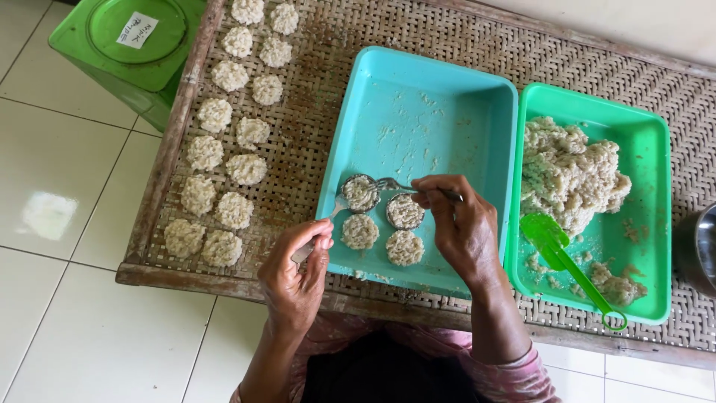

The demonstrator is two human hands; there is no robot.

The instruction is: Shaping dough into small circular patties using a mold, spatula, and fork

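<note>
At the far left a green lidded bin stands on the white tiled floor, against the edge of a woven bamboo tray. Along that tray, well out beyond the person's left fingers, two rows of pale round rice cakes lie drying, none touching its neighbour.

The left hand is curled shut around the handle of a spoon; the bowl of the spoon reaches up past the fingertips to the left ring mould, which sits in the turquoise tray and is packed with the rice mix. Just below that mould, close to the left thumb, lie two finished cakes, freed and side by side.

The right hand is pinched closed on a fork, whose tines point leftward from the fingers onto the same filled mould. A second ring mould, also full, rests right against the right fingertips.

I judge the pressing goes best if the spoon steadies the ring while the fork tamps the mix flat and even to the rim, so that the cake holds together when released.

Past the right wrist, a green tray holds the heap of rice mixture with a green spatula lying in it. A metal pot shows at the right edge.
</note>
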